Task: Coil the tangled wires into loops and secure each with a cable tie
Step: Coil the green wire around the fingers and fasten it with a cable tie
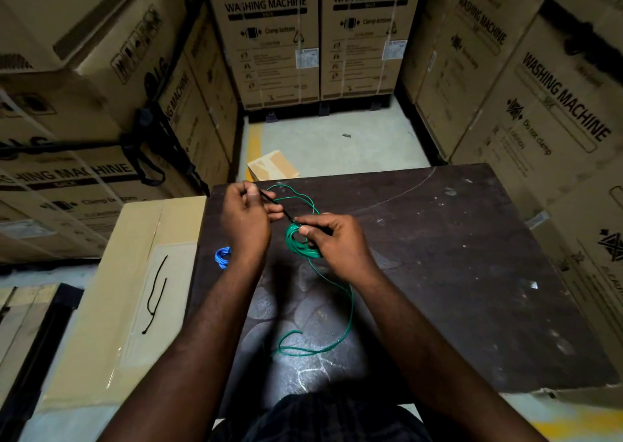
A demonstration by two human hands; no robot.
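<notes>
Both forearms enter from the bottom edge and meet over the near-left part of the dark tabletop [455,273].

Far left: a cardboard box [111,290] stands against the tabletop edge, with two spare black ties [149,303] lying on its taped lid.

Next right: a blue wire coil [222,257] lies on the tabletop just beside the left wrist, partly hidden by it. Whether it is already tied cannot be determined.

Left hand [247,216]: grip closed, thumb and fingers pinching one end of a black cable tie [278,206]. The tie runs taut and diagonal to the other hand.

Centre: the green wire coil [298,244] is bunched into small loops. A slack loop extends beyond the hands, and a long loose tail [349,310] trails towards the camera, ending in a curl.

Right hand [337,242]: grip closed round the coil, thumb and forefinger pinching the tie where it meets the loops.

Assessment: the step in hand is binding the green wire. The blue wire appears dealt with, so the task is judged well advanced. The next move calls for feeding the tie's tip through its head and drawing it snug while the right hand keeps the loops together. The uncoiled tail likely needs gathering first, or it stays loose.
</notes>
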